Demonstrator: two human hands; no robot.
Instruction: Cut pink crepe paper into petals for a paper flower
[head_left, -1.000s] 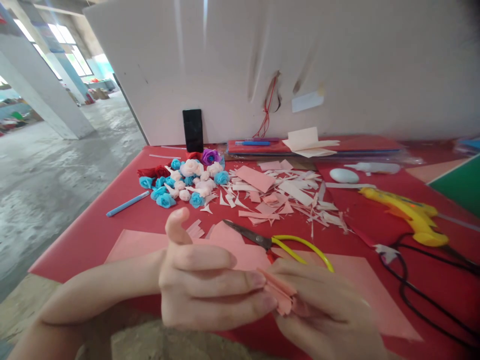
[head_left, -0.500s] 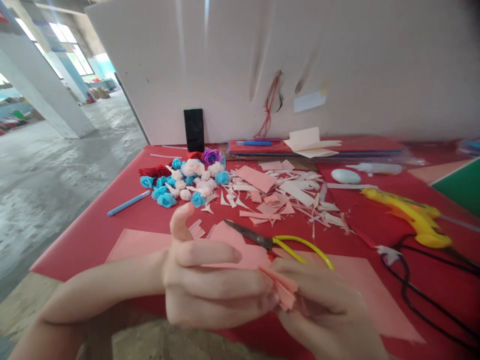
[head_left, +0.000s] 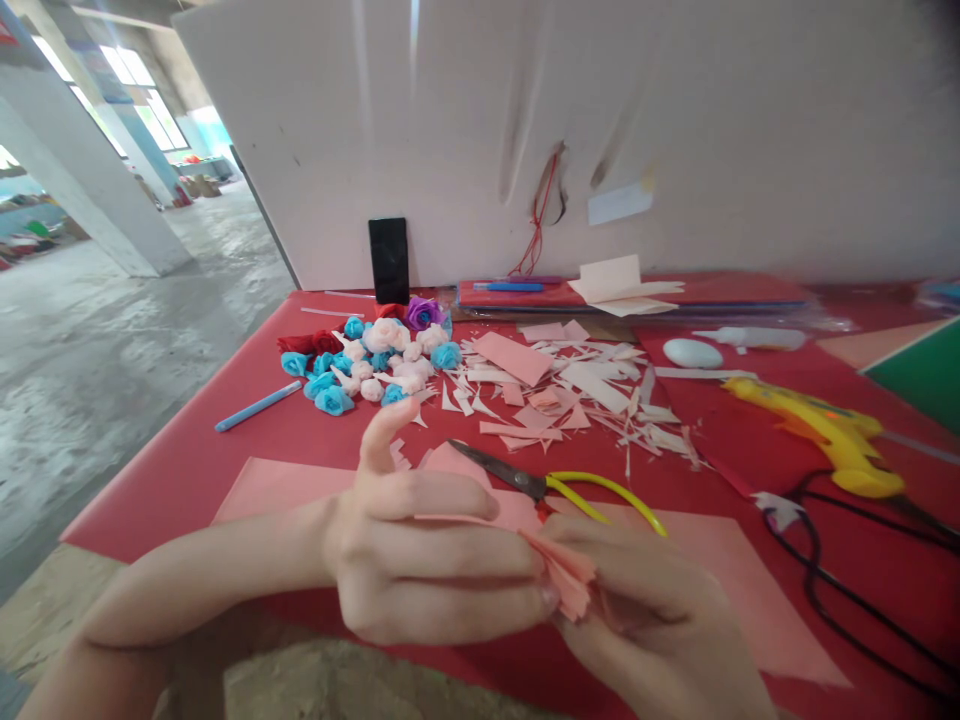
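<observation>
A small pleated piece of pink paper (head_left: 566,575) is pinched between my two hands, its layers fanned out at the end. My left hand (head_left: 442,560) grips it from the left with the lower fingers, while one finger curls upward, off the paper. From the other side my right hand (head_left: 652,610) has its fingers closed round the same paper; part of it is hidden there. Just behind the hands lie scissors (head_left: 529,483) with yellow handles, their blades slightly hidden at the pivot end. Under them is a large pink paper sheet (head_left: 720,560) on the red table.
Several blue, white and red paper roses (head_left: 334,400) cluster at the left back. Pink and white paper scraps (head_left: 585,385) spread beside them. On the right lie a yellow glue gun (head_left: 825,430), its black cord and a glue bottle (head_left: 757,338). A phone (head_left: 388,260) leans on the wall.
My left hand has shifted slightly right and its raised finger leans further toward the right. The paper's folds are fanned a little wider. My right hand stays almost in place.
</observation>
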